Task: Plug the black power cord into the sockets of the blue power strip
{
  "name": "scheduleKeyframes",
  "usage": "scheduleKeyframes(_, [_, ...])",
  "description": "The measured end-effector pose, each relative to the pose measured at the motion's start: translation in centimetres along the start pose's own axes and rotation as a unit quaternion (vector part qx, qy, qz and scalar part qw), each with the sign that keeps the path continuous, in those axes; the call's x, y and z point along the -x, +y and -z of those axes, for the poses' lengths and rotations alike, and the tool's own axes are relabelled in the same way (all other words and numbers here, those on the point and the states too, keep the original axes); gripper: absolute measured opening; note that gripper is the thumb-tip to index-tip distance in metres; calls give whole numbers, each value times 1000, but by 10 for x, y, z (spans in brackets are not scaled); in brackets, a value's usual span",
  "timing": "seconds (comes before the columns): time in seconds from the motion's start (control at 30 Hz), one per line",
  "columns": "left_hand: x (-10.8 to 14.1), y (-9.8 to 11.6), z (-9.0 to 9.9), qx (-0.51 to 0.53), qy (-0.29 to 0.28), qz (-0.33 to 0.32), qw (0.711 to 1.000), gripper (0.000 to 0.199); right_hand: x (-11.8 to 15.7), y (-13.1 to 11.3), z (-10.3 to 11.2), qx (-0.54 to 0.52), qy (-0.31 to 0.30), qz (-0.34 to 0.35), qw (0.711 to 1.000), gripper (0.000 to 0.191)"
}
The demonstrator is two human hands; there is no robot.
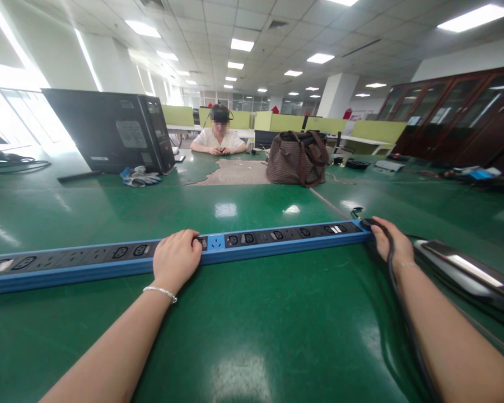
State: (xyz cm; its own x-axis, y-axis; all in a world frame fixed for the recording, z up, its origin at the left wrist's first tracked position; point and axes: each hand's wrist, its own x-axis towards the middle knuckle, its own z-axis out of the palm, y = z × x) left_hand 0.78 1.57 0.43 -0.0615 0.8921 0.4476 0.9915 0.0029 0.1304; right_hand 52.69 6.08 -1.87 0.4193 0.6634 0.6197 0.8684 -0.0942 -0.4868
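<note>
Blue multi-outlet power strip (269,250) lies lengthwise across green tabletop (285,313); left hand (176,257) clamped over it, just left of its blue socket (215,242); right hand (395,243) closed around black power cable (397,291) at strip's right end; brown handbag (292,159) stands beyond.

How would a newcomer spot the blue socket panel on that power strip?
Across the green tabletop lies a long blue-edged power strip. Find the left hand on it; the blue socket panel is just right of that hand. Its neighbours are black.
</note>
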Motion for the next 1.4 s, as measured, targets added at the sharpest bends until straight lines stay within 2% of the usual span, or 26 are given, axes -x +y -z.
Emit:
scheduleKeyframes(0.13, [0,1,1,6,-2,3,1000,33,2,-9,3,31,-5,-44,999,42])
scheduleKeyframes(0.23, [0,1,2,12,-4,6,1000,33,2,-10,4,45,-6,-51,998,41])
scheduleKeyframes(0.57, [0,0,-1,-1,1,4,1000,33,0,-5,10,119,-42,-6,992,46])
scheduleKeyframes(0.93, [0,1,1,-7,-6,9,1000,33,-5,-2,16,128,-71,49,988,43])
scheduleKeyframes(1.1, [0,0,0,-6,-9,11,1000,33,3,2,10,92,-47,24,994,45])
scheduleKeyframes(1.4, [-1,0,1,-10,-19,15,1000,34,8,-16,12,94,-33,-30,995,45])
